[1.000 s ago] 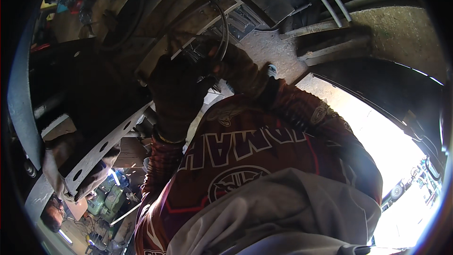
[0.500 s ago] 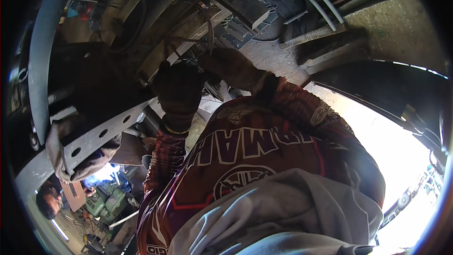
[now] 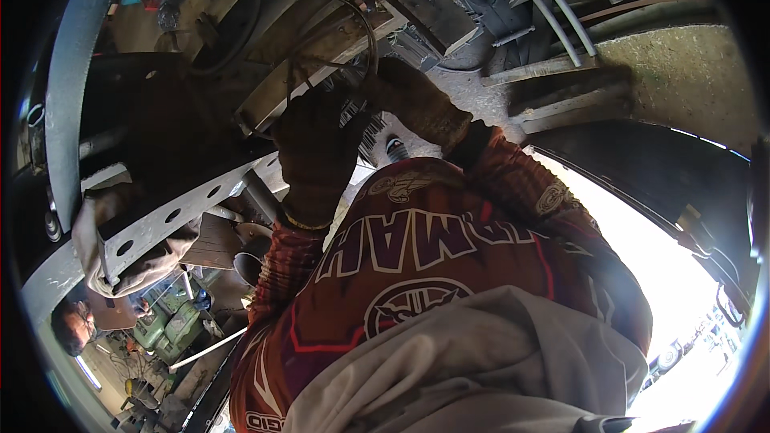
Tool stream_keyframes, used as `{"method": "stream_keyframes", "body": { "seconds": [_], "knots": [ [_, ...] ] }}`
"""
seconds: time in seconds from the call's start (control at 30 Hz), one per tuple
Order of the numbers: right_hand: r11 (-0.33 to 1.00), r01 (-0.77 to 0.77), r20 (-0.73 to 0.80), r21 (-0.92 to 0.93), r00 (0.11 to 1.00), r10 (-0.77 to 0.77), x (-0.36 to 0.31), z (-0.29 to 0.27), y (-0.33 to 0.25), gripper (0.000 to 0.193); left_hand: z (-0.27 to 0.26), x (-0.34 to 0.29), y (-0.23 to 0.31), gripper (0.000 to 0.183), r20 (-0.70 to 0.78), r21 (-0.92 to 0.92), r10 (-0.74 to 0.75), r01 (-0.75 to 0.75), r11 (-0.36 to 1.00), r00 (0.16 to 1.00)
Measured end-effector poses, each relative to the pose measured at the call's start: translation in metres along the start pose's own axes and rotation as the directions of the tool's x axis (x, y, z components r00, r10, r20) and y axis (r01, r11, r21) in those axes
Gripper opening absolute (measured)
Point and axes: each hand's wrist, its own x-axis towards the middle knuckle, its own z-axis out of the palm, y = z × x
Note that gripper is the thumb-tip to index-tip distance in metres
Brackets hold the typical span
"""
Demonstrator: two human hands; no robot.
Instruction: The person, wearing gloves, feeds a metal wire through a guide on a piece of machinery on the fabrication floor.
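Gloved left hand (image 3: 315,140), gloved right hand (image 3: 415,104) near each other, finger grip too shadowed to tell; thin metal rods (image 3: 370,138) between them, curved cable (image 3: 374,42) beside right

Deep shadow hides the fingertips of the dark-gloved left hand (image 3: 317,140) and the brown-gloved right hand (image 3: 417,103), so their grip cannot be told. Between them, the cluster of thin grey metal pieces (image 3: 370,135) is partly hidden behind the left hand. Well left of that hand, the long curved grey metal bar (image 3: 68,112) runs off the upper edge; below it, the green metal machine (image 3: 172,322) is too small to make out
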Motion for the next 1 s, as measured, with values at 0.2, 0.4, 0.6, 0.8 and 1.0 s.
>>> {"method": "stream_keyframes", "body": {
  "seconds": [0.2,0.4,0.6,0.8,1.0],
  "knots": [
    [0.935,0.028,0.082,0.353,0.995,-0.060,0.002,0.010,0.026,0.046,-0.010,0.003,0.003,0.037,0.171,0.056,-0.092,0.083,0.995,0.981],
    [0.883,0.146,-0.082,0.446,0.989,-0.122,0.005,0.028,0.049,0.047,-0.011,0.008,-0.012,0.033,0.148,0.011,0.061,-0.063,0.998,0.987],
    [0.928,0.042,-0.113,0.369,0.994,0.000,0.002,0.030,0.041,0.042,-0.004,0.009,-0.024,0.032,0.019,-0.154,0.159,-0.154,0.976,0.987],
    [0.996,-0.032,0.017,0.087,0.999,0.030,-0.005,0.007,-0.003,0.034,-0.008,0.014,-0.009,0.040,-0.061,-0.060,0.154,-0.157,0.986,0.986],
    [0.995,-0.091,-0.063,0.043,0.994,0.094,-0.005,0.000,-0.014,0.040,-0.002,0.008,0.004,0.040,-0.008,0.055,0.069,-0.068,0.996,0.998]
  ]
}}
